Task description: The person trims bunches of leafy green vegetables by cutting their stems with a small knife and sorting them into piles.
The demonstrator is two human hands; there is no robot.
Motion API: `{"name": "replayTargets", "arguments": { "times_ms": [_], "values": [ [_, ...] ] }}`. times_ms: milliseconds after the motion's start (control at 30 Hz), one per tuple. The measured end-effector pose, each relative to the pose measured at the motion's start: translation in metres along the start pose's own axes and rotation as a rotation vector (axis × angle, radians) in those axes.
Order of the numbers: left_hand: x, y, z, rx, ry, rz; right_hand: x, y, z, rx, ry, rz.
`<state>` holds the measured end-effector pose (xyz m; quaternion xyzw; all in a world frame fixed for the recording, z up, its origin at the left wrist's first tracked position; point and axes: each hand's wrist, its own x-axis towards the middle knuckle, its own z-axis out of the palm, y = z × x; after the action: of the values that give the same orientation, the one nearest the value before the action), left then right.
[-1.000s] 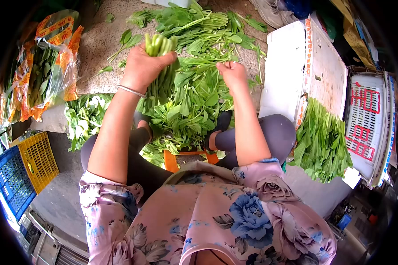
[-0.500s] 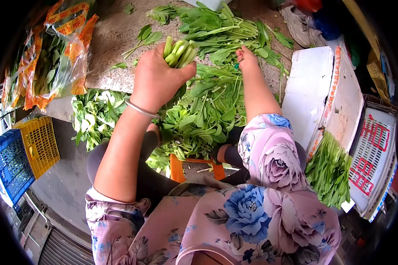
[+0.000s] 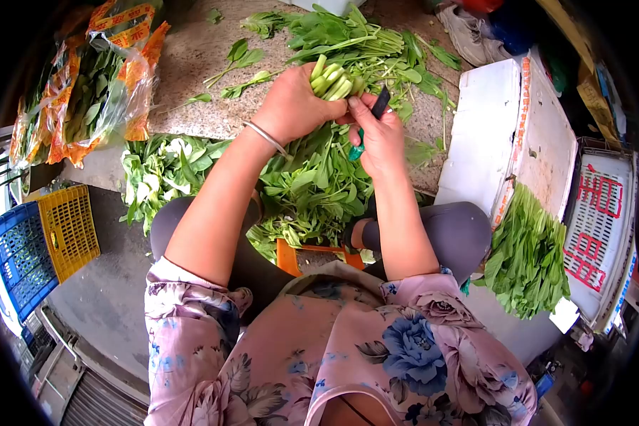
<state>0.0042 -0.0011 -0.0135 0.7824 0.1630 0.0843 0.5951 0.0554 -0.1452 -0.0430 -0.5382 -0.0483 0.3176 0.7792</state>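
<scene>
My left hand [image 3: 296,105] is wrapped round a bunch of leafy greens [image 3: 331,83], its pale cut stems pointing up and its leaves hanging below. Close against that bunch, my right hand [image 3: 380,138] is closed, with thumb and fingertips at the stems. In it is what looks like a small knife [image 3: 381,101], a dark flat end sticking up and a green part showing below the fingers. Behind both hands, a heap of loose greens [image 3: 348,35] lies on the speckled stone surface [image 3: 184,78]. More greens [image 3: 312,188] are piled beneath my hands, above an orange stool [image 3: 287,257].
Plastic bags of greens [image 3: 85,92] stand at left, above blue [image 3: 23,248] and yellow crates [image 3: 69,231]. A white foam box [image 3: 478,124] is at right, with greens [image 3: 524,259] beside it. Paler greens [image 3: 163,174] lie by my left knee.
My right hand has come left from the heap to the bunch, and the dark-ended tool now shows. My left hand has shifted right with the bunch. A loose sprig shows left of it.
</scene>
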Motion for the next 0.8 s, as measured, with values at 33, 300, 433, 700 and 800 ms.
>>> {"name": "replayTargets", "arguments": {
  "times_ms": [33,300,433,700,800],
  "values": [
    [-0.001,-0.004,-0.001,-0.008,-0.006,0.007,-0.006,-0.005,0.001,-0.051,0.014,0.021],
    [-0.022,0.001,-0.014,0.194,-0.133,-0.129,-0.034,-0.012,-0.005,-0.200,-0.117,0.089],
    [-0.023,-0.010,-0.017,0.202,-0.143,-0.176,-0.032,-0.004,0.003,-0.165,-0.184,0.092],
    [-0.025,-0.042,-0.028,0.261,-0.216,-0.258,-0.018,0.059,-0.017,0.221,-0.251,0.534],
    [-0.026,-0.031,-0.030,0.143,-0.230,-0.396,-0.013,0.067,-0.021,0.248,-0.269,0.559]
  ]
}}
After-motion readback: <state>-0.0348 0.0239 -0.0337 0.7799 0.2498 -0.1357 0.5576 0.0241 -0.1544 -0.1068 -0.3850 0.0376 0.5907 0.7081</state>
